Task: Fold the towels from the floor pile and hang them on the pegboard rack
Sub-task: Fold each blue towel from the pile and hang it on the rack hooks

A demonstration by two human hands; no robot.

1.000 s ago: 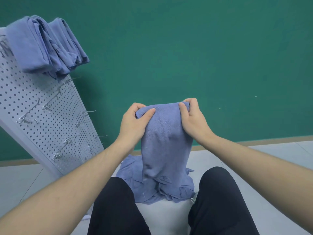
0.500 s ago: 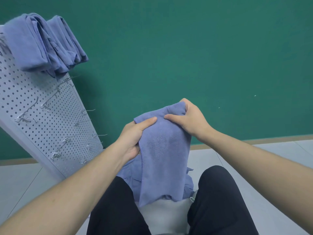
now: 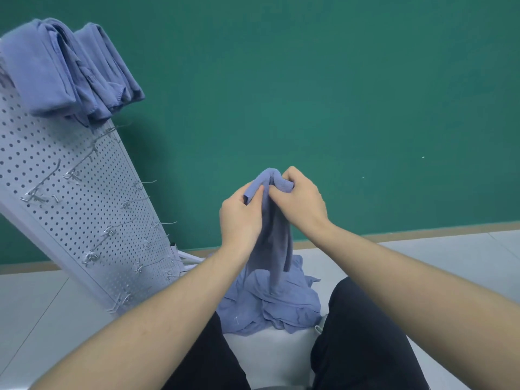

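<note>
Right above the floor pile point(image 3: 270, 305), both hands meet at the top edge of one blue towel point(image 3: 277, 235): left hand point(image 3: 239, 218) pinches the near corner between thumb and fingers, right hand point(image 3: 301, 201) has fingers curled over the bunched top fold, the two hands almost touching. Towel hangs down from the grip as a narrow doubled strip, lower end reaching the pile, can't tell if it rests on it or just overlaps in view. Pile sits on the floor between the person's dark-trousered knees, crumpled, several towels by the look. Left of the pile stands the pegboard rack point(image 3: 84, 209), white, perforated, leaning in view, rows of bare metal hooks point(image 3: 92, 256) down its face. Up at the rack's top, well above the pile, folded towels point(image 3: 67, 68) already draped, at least two bundles. Behind the pile, green wall point(image 3: 337, 94) with a brown skirting strip. Step in hand, judging by the grip: lengthwise fold being closed, edges brought together. Task partway, pile not used up. Next move likely needs one hand to keep the joined top edge while the other smooths or halves the strip, then carry it left to the rack and drape it beside the hung ones; loose corners could slip out of the pinch.
</note>
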